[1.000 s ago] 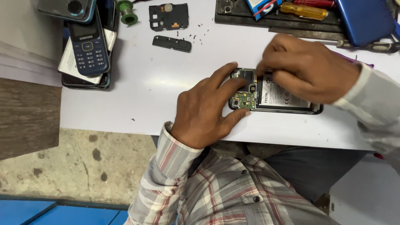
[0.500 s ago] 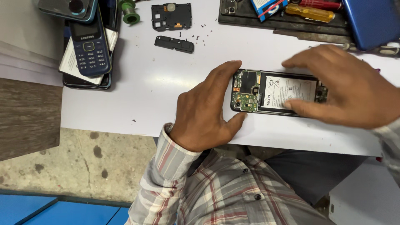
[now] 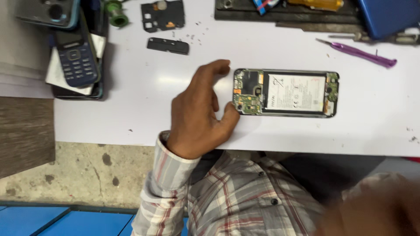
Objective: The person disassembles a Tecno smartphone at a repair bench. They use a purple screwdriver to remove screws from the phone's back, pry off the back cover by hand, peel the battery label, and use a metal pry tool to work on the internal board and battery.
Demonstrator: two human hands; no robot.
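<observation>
Left hand (image 3: 199, 113) curled beside opened phone (image 3: 286, 93) (thumb touching)

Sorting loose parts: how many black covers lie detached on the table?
2: a squarish black cover at the top edge, and a narrow black strip cover just below it. Others may lie outside view.

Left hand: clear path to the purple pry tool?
Probably not directly. The left hand sits at the opened phone's left end; the phone lies between it and the pry tool.

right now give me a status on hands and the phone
Left hand open, thumb at opened phone end. Right hand off the table, blurred. Purple pry tool lies beyond the phone, apart.
</observation>
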